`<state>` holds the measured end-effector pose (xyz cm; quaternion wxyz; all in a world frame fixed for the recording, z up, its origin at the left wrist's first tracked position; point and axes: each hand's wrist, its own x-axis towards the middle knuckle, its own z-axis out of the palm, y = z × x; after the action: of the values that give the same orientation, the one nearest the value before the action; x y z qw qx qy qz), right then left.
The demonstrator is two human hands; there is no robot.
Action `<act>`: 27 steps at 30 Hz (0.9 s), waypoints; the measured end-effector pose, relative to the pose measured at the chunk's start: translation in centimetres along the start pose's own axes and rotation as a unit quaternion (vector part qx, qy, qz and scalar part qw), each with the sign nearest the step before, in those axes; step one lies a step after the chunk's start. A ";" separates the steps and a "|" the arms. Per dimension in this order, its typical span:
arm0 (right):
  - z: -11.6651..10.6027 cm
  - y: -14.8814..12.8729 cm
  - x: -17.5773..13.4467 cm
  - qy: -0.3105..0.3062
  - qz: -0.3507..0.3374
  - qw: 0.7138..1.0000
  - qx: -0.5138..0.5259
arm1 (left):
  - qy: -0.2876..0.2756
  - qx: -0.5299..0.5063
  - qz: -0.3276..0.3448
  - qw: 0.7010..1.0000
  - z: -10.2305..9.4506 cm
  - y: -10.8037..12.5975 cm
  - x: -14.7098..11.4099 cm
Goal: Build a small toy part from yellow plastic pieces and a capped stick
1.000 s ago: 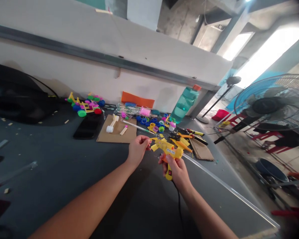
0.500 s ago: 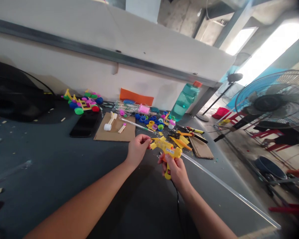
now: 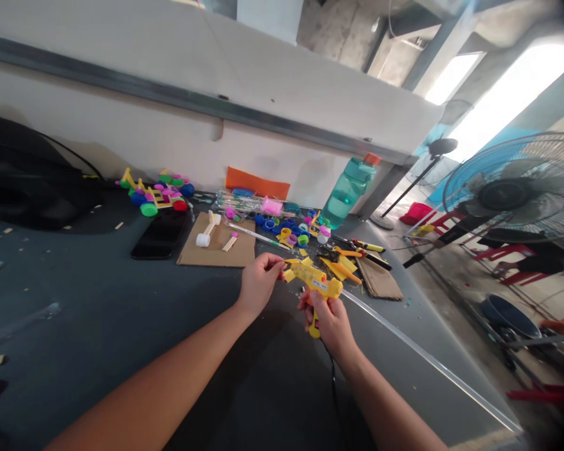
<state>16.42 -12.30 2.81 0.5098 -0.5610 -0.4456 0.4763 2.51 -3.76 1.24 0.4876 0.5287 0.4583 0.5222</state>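
My right hand (image 3: 329, 316) is wrapped round the handle of a yellow hot glue gun (image 3: 316, 279). A long clear glue stick (image 3: 427, 357) runs out of the gun's back end toward the lower right. My left hand (image 3: 261, 282) is pinched closed at the gun's nozzle; a small yellow piece (image 3: 289, 260) shows at its fingertips, its kind too small to make out. Behind my left hand lies a piece of cardboard (image 3: 192, 250) bearing white caps on sticks and a small bundle of sticks with a pink end (image 3: 230, 242).
Coloured bottle caps (image 3: 287, 225) lie in a heap behind my hands, with a teal bottle (image 3: 350, 191) beyond. Pliers and cutters (image 3: 352, 255) lie at right near another cardboard piece (image 3: 380, 280). At left are a phone (image 3: 158, 237), toy cars (image 3: 155, 193) and a black bag (image 3: 28, 178). A fan (image 3: 507, 191) stands beyond the table.
The glue gun has shifted very slightly left in my right hand, and the far end of the glue stick has moved left too. My left hand stays nearly still.
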 end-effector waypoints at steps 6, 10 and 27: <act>-0.1 0.1 0.0 0.008 0.004 1.000 -0.006 | 0.001 0.006 0.003 1.000 -0.1 0.2 -0.1; -0.2 0.2 0.1 0.011 -0.001 1.000 -0.015 | -0.001 0.012 0.005 1.000 0.0 0.2 -0.1; -0.7 0.5 0.2 0.023 0.010 0.999 -0.031 | 0.002 0.028 0.005 1.000 -0.1 0.4 0.0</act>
<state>17.17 -12.20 2.34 0.4975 -0.5916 -0.4428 0.4544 2.40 -3.81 1.65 0.4687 0.5436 0.4714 0.5124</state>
